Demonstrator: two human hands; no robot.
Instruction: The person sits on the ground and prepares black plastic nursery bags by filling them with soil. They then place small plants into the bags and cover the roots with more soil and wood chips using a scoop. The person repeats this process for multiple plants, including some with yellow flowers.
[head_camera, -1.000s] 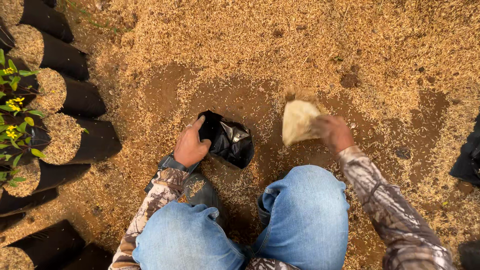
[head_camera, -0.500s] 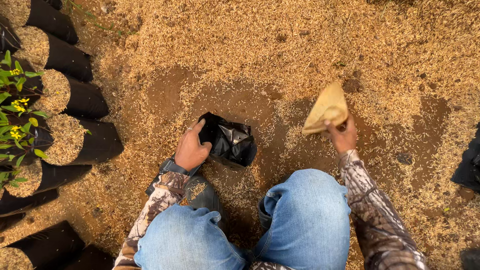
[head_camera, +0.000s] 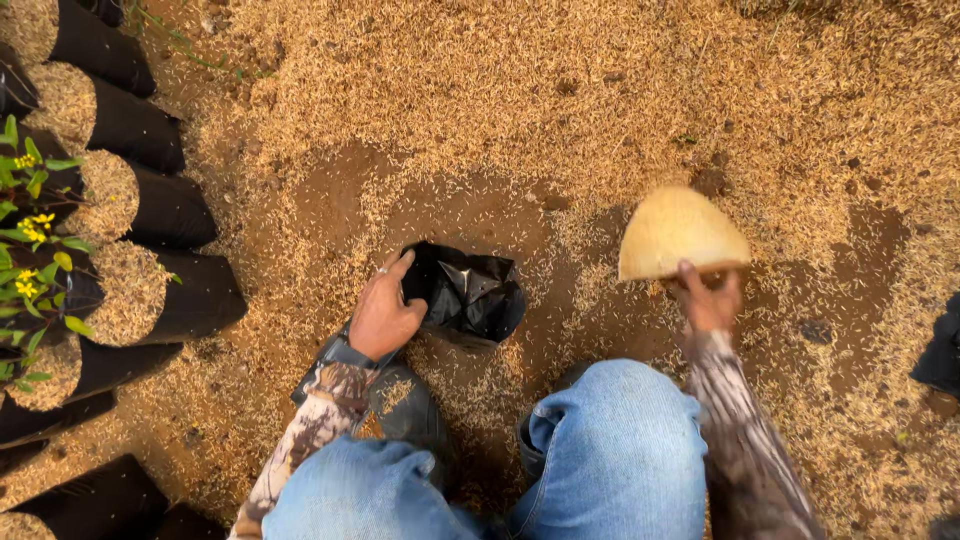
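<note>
The black plastic bag (head_camera: 465, 295) lay crumpled and near empty on bare brown soil, just ahead of our knees (head_camera: 610, 440), at the middle of a scraped patch ringed by pale rice husk (head_camera: 620, 90). Our left hand (head_camera: 385, 315) gripped the bag's near edge, thumb and fingers pinched on the plastic, holding its mouth toward us. Our right hand (head_camera: 708, 300) was clenched on the lower edge of a tan, dome-shaped scoop (head_camera: 680, 232), raised off the ground to the right of the bag and apart from it — we could not tell whether it carried a load, since only its rounded back showed.

To the left stood a row of filled black grow bags (head_camera: 170, 205) topped with husk, and a small plant with yellow flowers (head_camera: 35, 240) among them. A dark shape (head_camera: 940, 350) sat at the right edge, too cut off to identify.

Our judgement on doing this well: the bag's mouth looked collapsed, so the left hand would need to spread it wide and keep it upright before anything went in. The scoop would best come low and close over the opening — tipped slowly, since loose husk scatters easily. Drawing from the thick husk farther out, not the scraped soil, would give a cleaner fill.
</note>
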